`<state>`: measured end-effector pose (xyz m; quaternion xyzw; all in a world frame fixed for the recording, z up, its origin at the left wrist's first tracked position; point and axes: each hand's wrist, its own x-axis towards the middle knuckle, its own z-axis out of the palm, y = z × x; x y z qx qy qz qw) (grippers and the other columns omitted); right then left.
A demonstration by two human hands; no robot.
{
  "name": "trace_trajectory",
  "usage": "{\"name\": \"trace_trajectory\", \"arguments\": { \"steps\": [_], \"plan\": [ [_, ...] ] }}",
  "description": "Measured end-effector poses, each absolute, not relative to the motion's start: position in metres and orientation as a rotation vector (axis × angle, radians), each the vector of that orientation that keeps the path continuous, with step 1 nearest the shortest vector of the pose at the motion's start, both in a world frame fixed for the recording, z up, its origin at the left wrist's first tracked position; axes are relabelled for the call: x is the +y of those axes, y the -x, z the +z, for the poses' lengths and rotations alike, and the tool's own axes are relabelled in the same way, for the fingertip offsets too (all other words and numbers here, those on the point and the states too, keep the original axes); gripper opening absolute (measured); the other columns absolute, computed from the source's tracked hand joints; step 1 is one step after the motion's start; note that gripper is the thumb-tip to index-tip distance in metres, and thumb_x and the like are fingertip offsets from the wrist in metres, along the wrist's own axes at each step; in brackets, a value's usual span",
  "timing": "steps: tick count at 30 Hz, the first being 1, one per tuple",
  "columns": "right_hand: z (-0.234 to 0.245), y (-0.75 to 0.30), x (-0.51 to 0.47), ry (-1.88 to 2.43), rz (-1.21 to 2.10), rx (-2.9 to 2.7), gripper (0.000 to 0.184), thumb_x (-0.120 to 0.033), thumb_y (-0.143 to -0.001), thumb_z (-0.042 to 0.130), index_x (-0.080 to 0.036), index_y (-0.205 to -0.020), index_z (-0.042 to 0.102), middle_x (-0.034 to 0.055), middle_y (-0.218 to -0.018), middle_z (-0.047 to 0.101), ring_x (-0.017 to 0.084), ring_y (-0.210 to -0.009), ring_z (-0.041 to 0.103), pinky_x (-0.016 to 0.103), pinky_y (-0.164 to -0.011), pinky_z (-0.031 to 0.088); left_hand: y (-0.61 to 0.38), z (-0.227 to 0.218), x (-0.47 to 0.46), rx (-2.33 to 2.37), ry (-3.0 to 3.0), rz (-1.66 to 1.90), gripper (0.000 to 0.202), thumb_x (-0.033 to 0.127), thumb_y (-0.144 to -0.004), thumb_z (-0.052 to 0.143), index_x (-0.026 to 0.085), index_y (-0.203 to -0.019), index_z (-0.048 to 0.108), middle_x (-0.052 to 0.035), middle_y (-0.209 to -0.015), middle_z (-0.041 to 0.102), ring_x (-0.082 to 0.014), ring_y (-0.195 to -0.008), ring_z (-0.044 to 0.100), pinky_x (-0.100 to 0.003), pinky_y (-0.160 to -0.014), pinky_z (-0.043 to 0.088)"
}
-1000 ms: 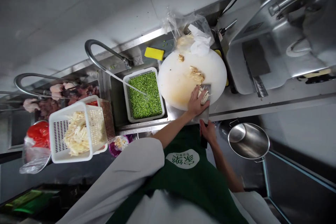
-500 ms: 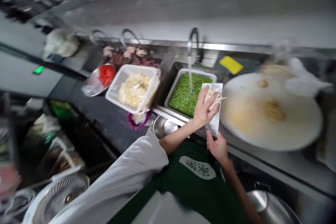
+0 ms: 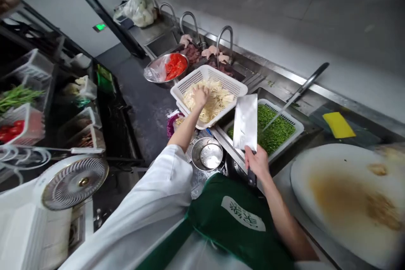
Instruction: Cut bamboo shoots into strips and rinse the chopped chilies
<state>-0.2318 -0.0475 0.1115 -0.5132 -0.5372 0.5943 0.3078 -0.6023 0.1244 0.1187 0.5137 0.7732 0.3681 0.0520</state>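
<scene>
L hand [image 3: 201, 95] is in the white basket [image 3: 239, 88], palm down on the pale strands [image 3: 220, 100], fingers parted & a bit bent; no strands seen pinched in it, tho what's under the palm is hidden. R hand [image 3: 258, 161] is closed firmly round the cleaver [image 3: 246, 120] where handle meets blade, broad face to the camera, blade pointing up & away, black handle end poking out below the fist. Basket w/ strands sits just L of the one w/ chopped greens [image 3: 274, 128], which is in the sink; in view the blade overlaps the greens' near edge, can't tell how high above. Handling, my guess: strands light, soft, bendy, prob. damp & a touch slippery, apt to tangle or snap if squeezed hard, so best a loose handful, fingers cupped from below. Cleaver prob. stiff, blade-heavy; hold by handle only, close to the blade for balance, firm wrist, edge clear of L hand, esp. if fingers are wet. Basket looks like thin plastic, may flex when full: take by rim, both sides, ideally.
</scene>
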Motion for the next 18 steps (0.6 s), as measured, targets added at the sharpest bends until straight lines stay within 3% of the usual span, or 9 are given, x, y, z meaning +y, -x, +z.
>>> {"name": "trace_trajectory", "arguments": {
  "steps": [4,7,12,15,18],
  "plan": [
    [0.096,0.130,-0.120,1.580,1.399,-1.085,0.061,-0.081,-0.085,0.072,-0.026,-0.076,0.046,-0.0065,-0.049,0.051,0.012,-0.035,0.047,0.025,-0.035,0.040,0.559,0.116,0.127,2.249,-1.536,1.673,0.034,0.036,-0.110,0.046,0.016,-0.114,0.072,-0.0172,-0.130,0.073,-0.0290,-0.137,0.063,-0.053,-0.129,0.040],
    [0.098,0.062,-0.176,1.767,1.220,-0.778,0.065,-0.083,-0.080,0.077,-0.026,-0.076,0.045,-0.0075,-0.049,0.049,0.011,-0.036,0.047,0.025,-0.036,0.041,0.466,0.104,0.131,1.798,-1.802,1.847,0.036,0.040,-0.112,0.043,0.019,-0.116,0.072,-0.0123,-0.123,0.075,-0.0245,-0.129,0.067,-0.045,-0.121,0.048],
    [0.095,-0.026,-0.239,1.909,0.896,-0.330,0.073,-0.087,-0.065,0.084,-0.027,-0.081,0.044,-0.0091,-0.049,0.049,0.012,-0.035,0.045,0.026,-0.034,0.040,0.255,0.058,0.139,1.264,-1.929,1.415,0.030,0.036,-0.106,0.052,0.020,-0.108,0.076,-0.0100,-0.110,0.079,-0.0245,-0.109,0.073,-0.042,-0.104,0.059],
    [0.080,-0.067,-0.264,1.953,0.844,-0.225,0.070,-0.085,-0.065,0.081,-0.027,-0.081,0.045,-0.0084,-0.049,0.050,0.013,-0.037,0.045,0.027,-0.036,0.039,0.133,0.026,0.140,1.179,-1.804,0.961,0.023,0.026,-0.101,0.057,0.017,-0.105,0.078,-0.0106,-0.105,0.081,-0.0231,-0.097,0.075,-0.040,-0.096,0.062],
    [0.065,-0.099,-0.279,2.106,0.876,-0.204,0.055,-0.076,-0.074,0.072,-0.028,-0.078,0.047,-0.0051,-0.047,0.051,0.016,-0.038,0.048,0.030,-0.041,0.040,0.040,0.005,0.144,1.213,-1.757,0.618,0.028,0.019,-0.097,0.063,0.013,-0.119,0.077,-0.0163,-0.124,0.079,-0.0248,-0.108,0.076,-0.039,-0.102,0.061]
  ]
}}
